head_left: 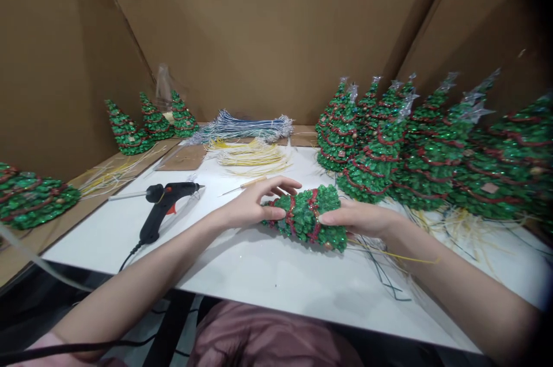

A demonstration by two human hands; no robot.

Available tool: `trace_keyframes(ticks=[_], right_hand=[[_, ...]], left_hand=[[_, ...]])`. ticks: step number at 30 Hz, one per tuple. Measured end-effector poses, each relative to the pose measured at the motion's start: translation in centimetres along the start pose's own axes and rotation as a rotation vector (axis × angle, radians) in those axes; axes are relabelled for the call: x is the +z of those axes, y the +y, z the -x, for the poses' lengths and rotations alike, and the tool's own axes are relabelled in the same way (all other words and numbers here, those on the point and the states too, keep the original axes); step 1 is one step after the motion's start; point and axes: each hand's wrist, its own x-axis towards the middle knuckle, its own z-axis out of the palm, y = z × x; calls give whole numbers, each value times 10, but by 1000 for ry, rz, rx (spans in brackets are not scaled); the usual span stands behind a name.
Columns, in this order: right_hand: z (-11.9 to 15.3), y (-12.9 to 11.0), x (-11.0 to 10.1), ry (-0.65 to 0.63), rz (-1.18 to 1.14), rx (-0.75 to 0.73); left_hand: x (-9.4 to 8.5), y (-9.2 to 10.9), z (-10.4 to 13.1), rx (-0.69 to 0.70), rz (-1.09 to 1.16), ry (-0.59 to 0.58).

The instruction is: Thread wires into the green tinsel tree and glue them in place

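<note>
A green glittery Christmas tree ornament with red garlands lies on its side above the white table, its base toward the right. My left hand is at the narrow end, thumb on the branches and fingers arched over the tip. At the base end, my right hand grips it, thumb on top and the other fingers hidden behind. Yellow and dark green wires trail from the base under my right wrist. Just behind my left hand rests a thin tool with a wooden handle.
A black glue gun lies at left, its cord over the table edge. Bundles of blue-white wires and yellow wires lie at the back. Several star-topped trees crowd the right; more trees stand left. Cardboard walls enclose the table.
</note>
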Motion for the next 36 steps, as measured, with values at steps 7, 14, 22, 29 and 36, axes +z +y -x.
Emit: trace_keyframes(ticks=[7, 14, 22, 29, 36], right_hand=[[3, -5, 4, 106, 29, 60], [5, -7, 8, 105, -20, 60], [6, -10, 9, 79, 16, 44], [6, -9, 8, 43, 12, 20], [5, -8, 8, 49, -4, 15]], left_hand=[[-40, 5, -9, -67, -306, 335], [-73, 7, -21, -498, -1066, 394], [-67, -14, -26, -663, -1191, 209], [-71, -24, -20, -572, -1207, 264], [-77, -15, -16, -460, -1222, 500]])
